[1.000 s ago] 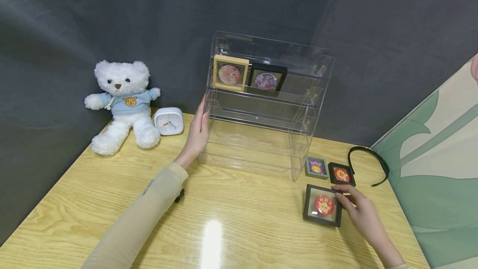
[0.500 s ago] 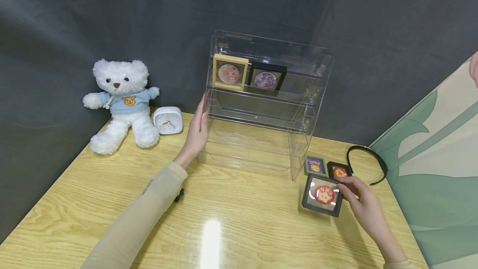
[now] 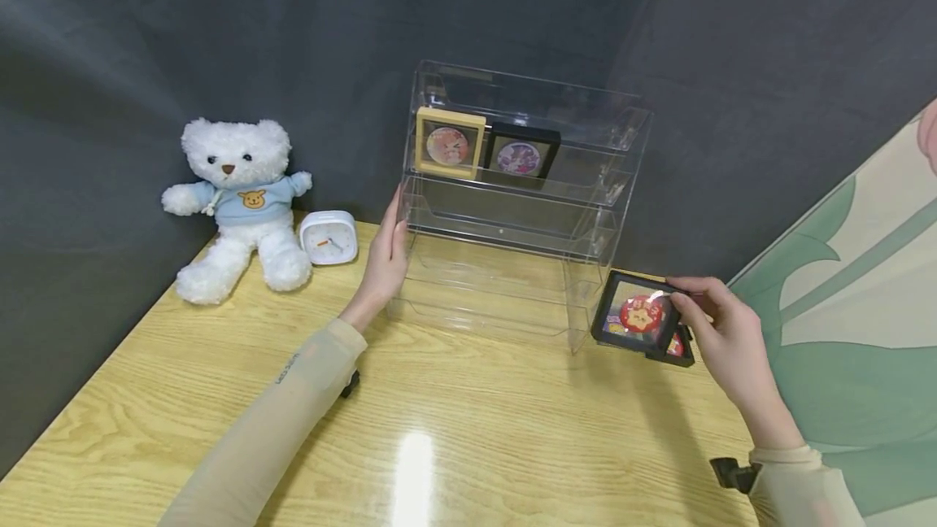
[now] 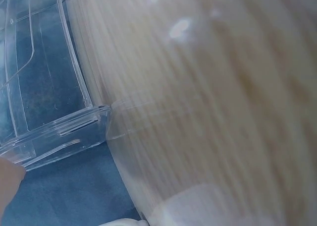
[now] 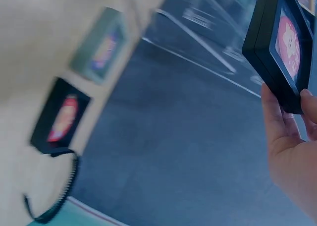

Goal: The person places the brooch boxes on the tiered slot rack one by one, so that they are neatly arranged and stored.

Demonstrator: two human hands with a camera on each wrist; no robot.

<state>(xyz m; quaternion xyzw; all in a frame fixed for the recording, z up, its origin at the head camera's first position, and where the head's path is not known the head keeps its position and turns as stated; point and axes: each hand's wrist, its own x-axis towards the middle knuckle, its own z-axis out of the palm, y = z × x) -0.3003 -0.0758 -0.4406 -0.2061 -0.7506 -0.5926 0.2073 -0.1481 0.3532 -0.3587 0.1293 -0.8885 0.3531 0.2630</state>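
Observation:
My left hand [image 3: 384, 259] lies along the left side of a clear acrylic display rack [image 3: 542, 193], fingers fairly straight against it. Between thumb and fingers, my right hand [image 3: 725, 340] pinches the right edge of a black display frame [image 3: 637, 311] with a red star-face badge inside. That frame is held tilted above the table, right of the rack. It partly covers a smaller black frame [image 3: 681, 352] with a red badge. A yellow frame [image 3: 450, 143] and another black frame [image 3: 520, 159] stand side by side on an upper tier of the rack.
In the right wrist view, a grey-green frame [image 5: 101, 47] lies near the small black one, with a black headband [image 5: 74, 169] beside it. Left of the rack are a white teddy bear [image 3: 252, 202] and a white clock [image 3: 329, 238] on the wooden table [image 3: 476, 413].
My right hand has raised the black frame off the table and carried it away from me, over the smaller frames. The left hand stays against the rack.

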